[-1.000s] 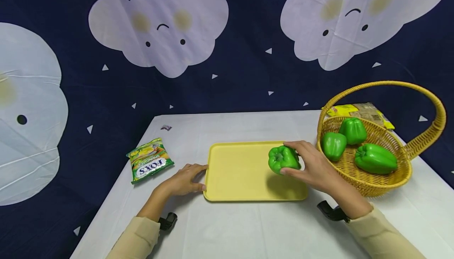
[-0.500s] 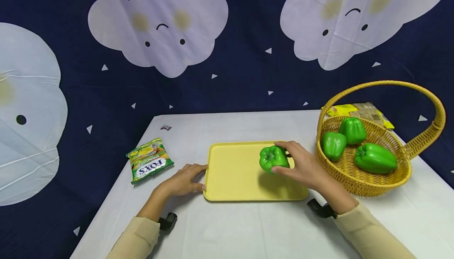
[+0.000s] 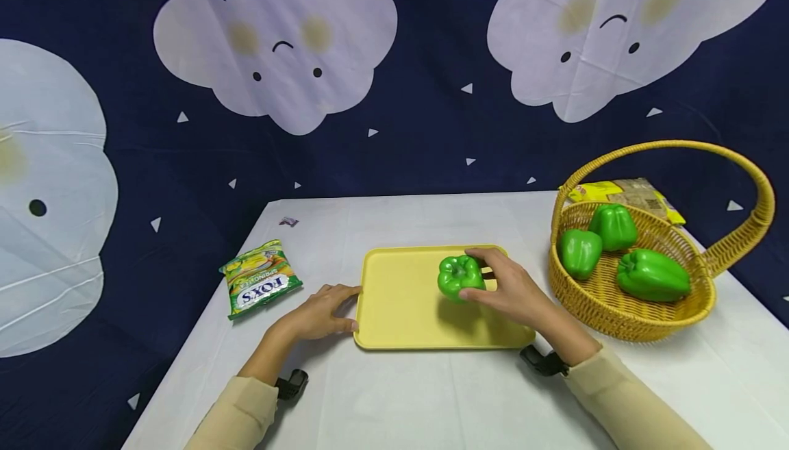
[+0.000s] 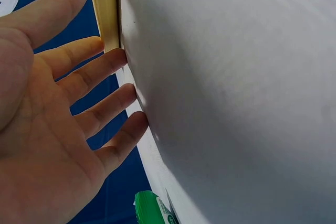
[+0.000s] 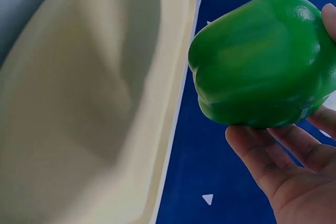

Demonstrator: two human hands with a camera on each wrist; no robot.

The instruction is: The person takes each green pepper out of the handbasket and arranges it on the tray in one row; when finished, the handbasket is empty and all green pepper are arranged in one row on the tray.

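Note:
A green bell pepper [image 3: 459, 277] is pinched between the thumb and fingers of my right hand [image 3: 514, 294], held above the right half of the yellow tray [image 3: 401, 299] with its shadow on the tray. In the right wrist view the same pepper [image 5: 262, 61] hangs clear of the tray [image 5: 63, 129], with the fingers [image 5: 286, 156] under it. My left hand [image 3: 320, 313] touches the tray's left edge, thumb and fingers spread. The left wrist view shows that palm [image 4: 47, 145] with its fingers fairly straight, the fingertips at the tray edge and white cloth.
A wicker basket [image 3: 635, 327] with a tall handle stands at the right, holding three green peppers [image 3: 653, 276]. Behind it lies a yellow-and-brown packet [image 3: 641, 196]. At the left are a green Fox's packet [image 3: 261, 279] and a small wrapped piece [image 3: 288, 221].
My right hand has moved left over the tray, carrying the pepper away from the basket side. The left hand and the tray have stayed where they were.

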